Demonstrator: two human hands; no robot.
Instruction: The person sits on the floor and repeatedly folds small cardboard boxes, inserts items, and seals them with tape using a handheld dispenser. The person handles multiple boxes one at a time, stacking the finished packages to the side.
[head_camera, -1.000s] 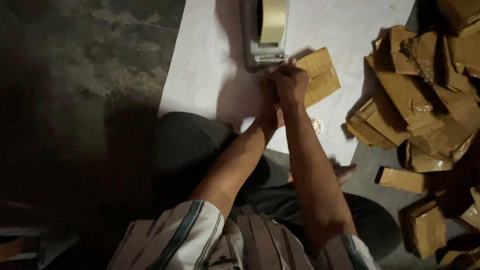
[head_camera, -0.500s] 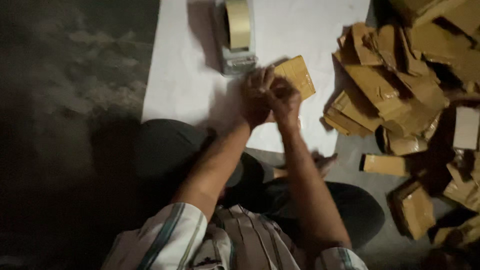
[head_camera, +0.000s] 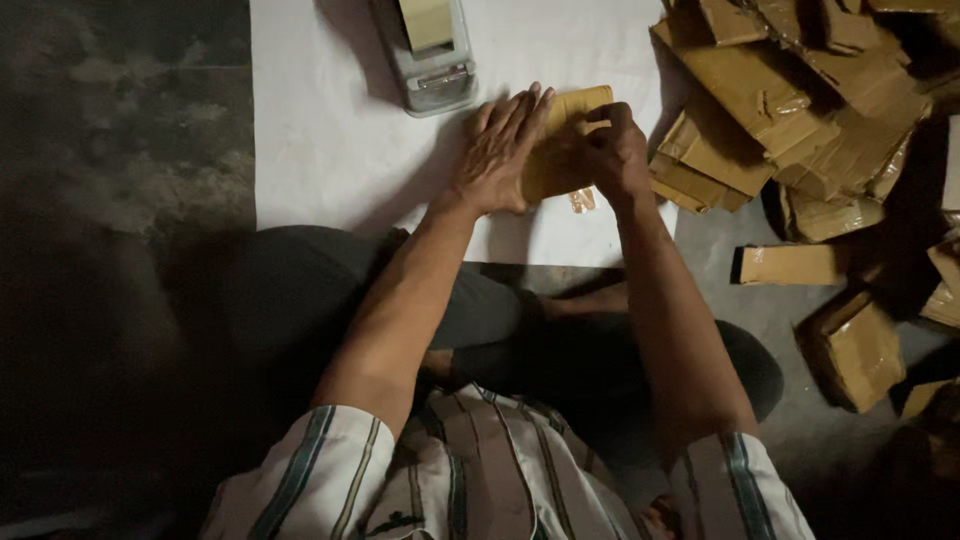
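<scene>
— Left hand (head_camera: 503, 150) is flat, fingers spread and straight, palm down on the near-left part of the small brown cardboard packet (head_camera: 565, 140). It grips nothing; it only presses.

— And your other one?

— Right hand (head_camera: 615, 150) sits on the packet's right side, fingers curled, with the fingertips hooked over its upper right edge. I'd call that a pinch on the packet, though the thumb is hidden, so I can't say how firm.

— Where does the packet lie?

— On the white sheet (head_camera: 330, 130) spread over the floor, straight ahead of me, between my two hands and partly under both. Its long axis runs from near-left up to far-right, tilted a little off the sheet's edge. The far-right corner is the only part fully showing.

— Which hand is nearer the tape?

— The left. The grey tape dispenser (head_camera: 430, 55) stands just beyond and to the left of its fingertips, close but not touching. The right hand is nearer the heap of brown packets (head_camera: 780, 110), which starts just beside my right knuckles.

— Anything else close by?

— A small shiny scrap (head_camera: 582, 200), clear tape perhaps, lies on the sheet just below the packet, between my wrists.
</scene>
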